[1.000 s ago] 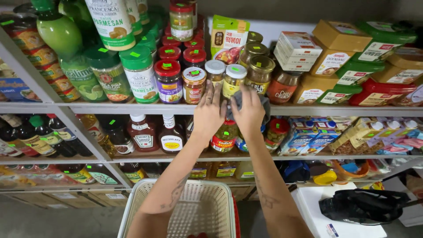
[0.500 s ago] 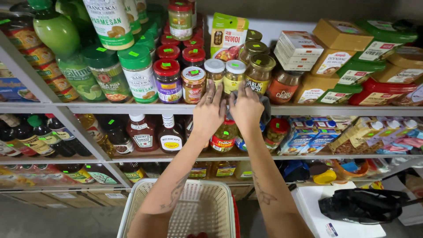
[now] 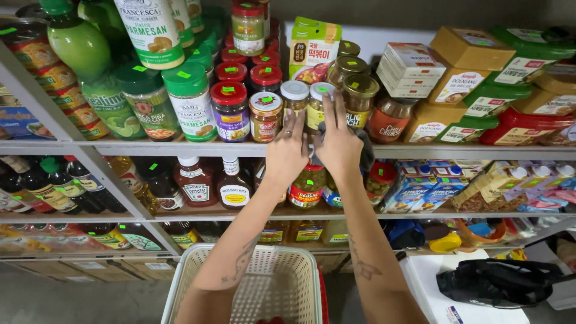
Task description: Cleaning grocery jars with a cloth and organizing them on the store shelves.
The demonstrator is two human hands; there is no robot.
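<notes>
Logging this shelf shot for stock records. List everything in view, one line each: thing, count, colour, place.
White-lidded jars: two, pale contents, upper shelf, at the fingertips.
Red-lidded jars: several, upper shelf, left of the hands.
Green-lidded shakers: several, upper shelf, far left.
Gold-lidded jars: about three, upper shelf, right of the hands.
Tubs: several, tan, green and red, upper right.
Sauce bottles: several, dark, middle shelf.
Basket: one, cream, below the arms.
Black bag: one, on a white surface, lower right.
Left hand: fingers spread on one white-lidded jar.
Right hand: fingers on the other.
</notes>
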